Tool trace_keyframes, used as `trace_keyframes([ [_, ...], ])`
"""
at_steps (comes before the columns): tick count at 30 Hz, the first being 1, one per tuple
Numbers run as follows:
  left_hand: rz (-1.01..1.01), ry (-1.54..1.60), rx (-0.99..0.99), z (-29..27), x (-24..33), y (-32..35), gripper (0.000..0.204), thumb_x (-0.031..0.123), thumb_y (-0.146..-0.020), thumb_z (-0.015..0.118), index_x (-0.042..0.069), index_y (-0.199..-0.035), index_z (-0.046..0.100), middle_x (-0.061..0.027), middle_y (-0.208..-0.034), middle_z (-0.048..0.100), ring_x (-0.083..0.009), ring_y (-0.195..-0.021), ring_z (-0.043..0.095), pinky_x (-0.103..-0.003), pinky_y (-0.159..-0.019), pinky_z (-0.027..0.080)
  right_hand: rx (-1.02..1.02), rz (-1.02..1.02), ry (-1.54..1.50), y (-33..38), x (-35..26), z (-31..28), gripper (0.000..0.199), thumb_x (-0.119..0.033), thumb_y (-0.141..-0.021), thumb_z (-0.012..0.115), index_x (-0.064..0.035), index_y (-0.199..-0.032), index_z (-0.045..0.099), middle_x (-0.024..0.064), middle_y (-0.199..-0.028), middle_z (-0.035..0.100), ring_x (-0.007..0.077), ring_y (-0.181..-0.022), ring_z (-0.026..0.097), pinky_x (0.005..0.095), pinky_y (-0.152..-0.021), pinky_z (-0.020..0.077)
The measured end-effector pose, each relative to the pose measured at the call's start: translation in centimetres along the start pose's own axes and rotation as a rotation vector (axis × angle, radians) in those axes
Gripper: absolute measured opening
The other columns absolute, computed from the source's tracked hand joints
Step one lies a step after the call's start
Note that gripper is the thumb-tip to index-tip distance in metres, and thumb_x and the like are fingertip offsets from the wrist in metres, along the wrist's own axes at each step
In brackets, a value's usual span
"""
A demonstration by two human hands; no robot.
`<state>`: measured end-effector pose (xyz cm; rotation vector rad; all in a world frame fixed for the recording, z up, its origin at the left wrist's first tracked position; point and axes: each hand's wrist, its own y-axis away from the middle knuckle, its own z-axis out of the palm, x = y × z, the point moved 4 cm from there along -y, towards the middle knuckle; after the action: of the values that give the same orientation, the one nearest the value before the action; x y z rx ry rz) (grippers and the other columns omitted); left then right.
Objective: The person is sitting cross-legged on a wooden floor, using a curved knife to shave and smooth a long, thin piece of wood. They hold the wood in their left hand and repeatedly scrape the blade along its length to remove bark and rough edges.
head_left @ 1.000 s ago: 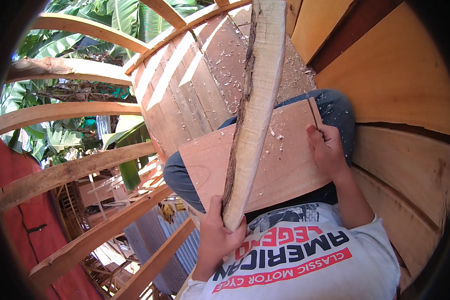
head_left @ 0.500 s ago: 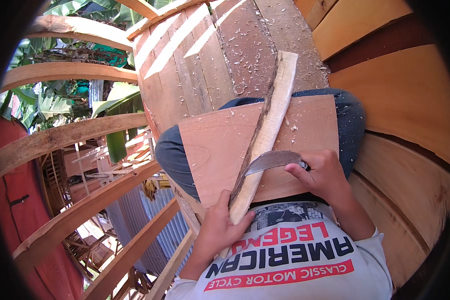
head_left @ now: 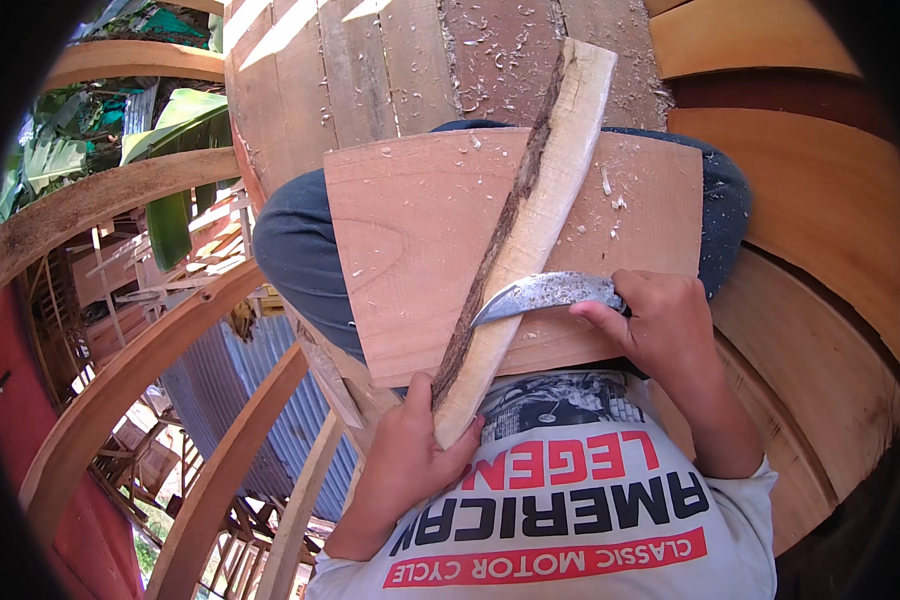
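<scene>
Wood shavings (head_left: 490, 60) on plank floor (head_left: 370, 70), green banana leaves (head_left: 180, 130) beyond.

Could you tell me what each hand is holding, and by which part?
The left hand grips the wooden stick at its near end. The right hand holds the curved knife by its handle, blade against the stick.

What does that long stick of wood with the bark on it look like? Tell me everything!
The long wood stick is pale and flat, with a dark strip of rough bark down its left edge. It lies slanted across a reddish board on the person's lap. The left hand grips its near end, and a curved knife blade, held by the right hand, rests on it.
</scene>
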<state>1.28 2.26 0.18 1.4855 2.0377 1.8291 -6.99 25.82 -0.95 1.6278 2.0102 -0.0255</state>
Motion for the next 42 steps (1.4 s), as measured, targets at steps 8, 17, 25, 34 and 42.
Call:
trace_keyframes([
  [8,-0.055,0.055,-0.016,-0.2,0.0,0.0,0.04,0.019,-0.077,0.072,-0.003,-0.099,0.048,-0.0229,-0.078,0.063,-0.0354,-0.073,0.067,-0.038,-0.063,0.05,0.092,0.008,0.055,0.0,0.6,-0.3,0.054,-0.05,-0.081,0.067,-0.0012,-0.061,0.059,0.0171,-0.054,0.055,0.0308,-0.047,0.058,0.0374,-0.046,0.0442],
  [17,0.068,0.026,-0.001,0.0,-1.0,0.0,0.037,0.021,-0.081,0.07,-0.003,-0.094,0.046,-0.0255,-0.07,0.061,-0.041,-0.067,0.065,-0.043,-0.056,0.05,0.03,0.015,-0.056,0.9,-0.3,-1.3,0.052,-0.046,-0.085,0.066,-0.0003,-0.061,0.059,0.018,-0.053,0.055,0.0319,-0.047,0.058,0.0366,-0.045,0.0433],
  [25,0.066,-0.082,0.06,0.2,-0.4,-0.4,0.037,0.02,-0.08,0.071,-0.002,-0.093,0.045,-0.025,-0.068,0.061,-0.0407,-0.065,0.064,-0.043,-0.055,0.05,0.01,0.032,0.07,-1.0,0.4,-0.1,0.056,-0.053,-0.082,0.064,-0.0015,-0.061,0.061,0.0158,-0.055,0.058,0.0323,-0.048,0.059,0.0384,-0.046,0.0458],
  [34,0.05,0.042,0.036,0.5,-1.6,0.5,0.034,0.017,-0.078,0.071,-0.003,-0.093,0.047,-0.0251,-0.07,0.061,-0.0407,-0.067,0.065,-0.042,-0.055,0.05,0.145,0.326,-0.126,-0.1,6.1,-3.7,0.055,-0.047,-0.087,0.063,0.0033,-0.065,0.061,0.0139,-0.047,0.047,0.0246,-0.04,0.044,0.0338,-0.043,0.0361],
  [42,0.017,-0.016,0.032,0.5,-0.3,-0.3,0.035,0.017,-0.078,0.071,-0.002,-0.092,0.046,-0.0253,-0.07,0.061,-0.0415,-0.068,0.065,-0.041,-0.056,0.05,0.06,0.031,-0.014,-0.7,1.1,0.2,0.057,-0.052,-0.082,0.066,-0.001,-0.059,0.058,0.0157,-0.05,0.052,0.0286,-0.044,0.056,0.0362,-0.044,0.043],
])
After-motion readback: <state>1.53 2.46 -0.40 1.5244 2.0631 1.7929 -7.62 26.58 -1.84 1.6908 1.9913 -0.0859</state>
